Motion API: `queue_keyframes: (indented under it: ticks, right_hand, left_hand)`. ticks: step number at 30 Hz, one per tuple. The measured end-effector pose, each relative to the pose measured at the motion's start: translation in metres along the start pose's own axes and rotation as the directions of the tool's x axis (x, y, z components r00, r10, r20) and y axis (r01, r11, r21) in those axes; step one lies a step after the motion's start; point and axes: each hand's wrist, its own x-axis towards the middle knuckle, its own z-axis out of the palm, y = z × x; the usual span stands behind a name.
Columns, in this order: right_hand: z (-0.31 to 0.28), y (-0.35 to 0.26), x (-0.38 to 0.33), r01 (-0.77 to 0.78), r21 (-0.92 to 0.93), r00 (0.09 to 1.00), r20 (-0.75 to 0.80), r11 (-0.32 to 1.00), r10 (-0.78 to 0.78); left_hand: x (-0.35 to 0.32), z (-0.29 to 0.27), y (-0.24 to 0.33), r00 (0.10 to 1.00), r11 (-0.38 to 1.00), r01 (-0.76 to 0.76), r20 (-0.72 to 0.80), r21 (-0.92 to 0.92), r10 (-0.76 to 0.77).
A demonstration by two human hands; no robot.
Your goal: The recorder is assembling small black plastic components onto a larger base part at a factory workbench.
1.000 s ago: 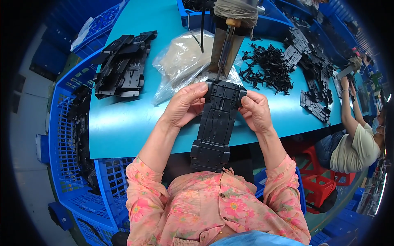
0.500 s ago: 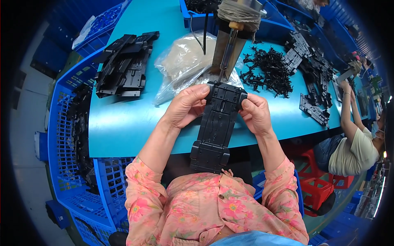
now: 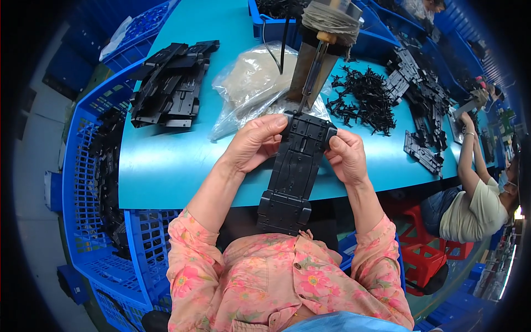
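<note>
A long black plastic panel with wider ends slants from the tool at the table down toward my body. My left hand pinches its far left corner between thumb and fingers. Opposite it, my right hand grips the far right corner. The thin metal shaft of a soldering-iron-like tool, set on an upright stand wrapped in cloth strips, points down at the panel's far edge; whether its tip touches cannot be made out. Behind my left hand lies a clear plastic bag of pale contents.
Stacked black panels lie left on the turquoise table. Small black parts are heaped right, beside more panels. A blue crate of black parts stands at the left. Red stools and a co-worker are at right.
The view has shifted slightly, so the table things sit a little differently in the picture. Both hands keep their hold on the panel beneath the tool.
</note>
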Motion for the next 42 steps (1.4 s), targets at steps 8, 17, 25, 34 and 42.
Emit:
queue_keyframes:
  ticks: [8,17,25,34,42]
  right_hand:
    - [-0.008,0.005,-0.001,-0.024,-0.038,1.0,-0.02,0.999,0.023]
    - [-0.003,0.004,-0.002,0.001,-0.013,1.0,-0.012,1.0,-0.001]
    - [0.0,0.004,-0.004,0.012,-0.015,0.999,-0.03,1.0,-0.013]
    - [-0.002,0.01,-0.004,-0.006,0.025,0.998,-0.066,1.0,0.008]
    - [0.001,0.004,0.009,-0.267,0.085,0.964,0.036,0.96,0.265]
  left_hand:
    - [0.0,0.003,0.001,1.0,1.0,0.011,0.003,0.008,-0.011]
    - [0.0,0.0,0.001,1.0,1.0,0.021,-0.001,-0.007,-0.021]
    - [-0.001,0.0,0.001,1.0,1.0,0.011,0.005,-0.012,-0.011]
    - [-0.002,0.002,0.001,1.0,1.0,-0.011,0.017,0.005,0.011]
    - [-0.007,-0.007,0.006,0.996,0.998,-0.024,-0.087,0.062,0.029]
